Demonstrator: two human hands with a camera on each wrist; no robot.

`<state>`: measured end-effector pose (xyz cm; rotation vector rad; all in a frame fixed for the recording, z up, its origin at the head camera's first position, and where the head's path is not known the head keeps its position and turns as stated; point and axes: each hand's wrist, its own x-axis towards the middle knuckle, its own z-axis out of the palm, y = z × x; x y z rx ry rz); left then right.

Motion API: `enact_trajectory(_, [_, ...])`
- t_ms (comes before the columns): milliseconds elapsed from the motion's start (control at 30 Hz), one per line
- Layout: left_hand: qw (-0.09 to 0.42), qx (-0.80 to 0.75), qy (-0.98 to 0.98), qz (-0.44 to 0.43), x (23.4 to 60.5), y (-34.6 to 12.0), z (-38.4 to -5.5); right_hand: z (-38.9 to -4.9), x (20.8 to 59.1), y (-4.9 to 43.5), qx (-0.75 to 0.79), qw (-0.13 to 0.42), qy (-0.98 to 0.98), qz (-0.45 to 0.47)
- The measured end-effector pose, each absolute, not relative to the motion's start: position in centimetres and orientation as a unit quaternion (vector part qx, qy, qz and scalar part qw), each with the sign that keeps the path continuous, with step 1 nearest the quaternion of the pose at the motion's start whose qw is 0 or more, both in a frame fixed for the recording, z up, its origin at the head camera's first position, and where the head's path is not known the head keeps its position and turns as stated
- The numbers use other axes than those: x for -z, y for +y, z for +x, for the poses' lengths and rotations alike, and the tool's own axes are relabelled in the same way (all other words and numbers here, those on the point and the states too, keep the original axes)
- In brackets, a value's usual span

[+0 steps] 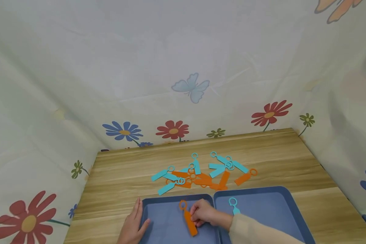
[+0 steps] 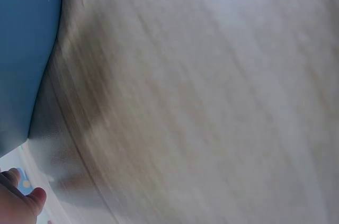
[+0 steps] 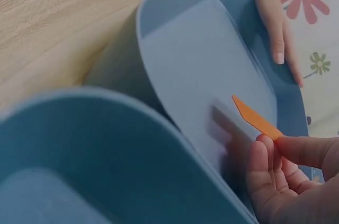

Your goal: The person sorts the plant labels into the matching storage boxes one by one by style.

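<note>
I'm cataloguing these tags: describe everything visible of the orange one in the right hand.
The orange tag is a thin, flat strip, apparently plastic, with a ring at one end and no visible marking. The right hand pinches it along the strip's edge, over the left tray, seemingly clear of its floor. In the head view it slants, ring pointing away, plain end nearer. Only the hand appears to touch it.

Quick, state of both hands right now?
Left hand: open, straight fingers at the edge of the left blue rectangular tray.
Right hand: closed, pinching a flat orange ring-ended tag.
</note>
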<state>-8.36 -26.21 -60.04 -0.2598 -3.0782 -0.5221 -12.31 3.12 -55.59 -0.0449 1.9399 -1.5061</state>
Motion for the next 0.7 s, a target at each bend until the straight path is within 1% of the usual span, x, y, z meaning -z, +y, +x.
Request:
enact_trajectory(433, [0.011,0.161,-0.983,-0.089,60.4,-26.3,-8.6,-11.8,56.1,1.8,0.538,0.341,0.771,0.026])
enact_trajectory(700, [0.001,0.162,-0.983,-0.084,60.4,-26.2,-8.6,-11.8,56.1,1.4,0.514,0.337,0.787,0.049])
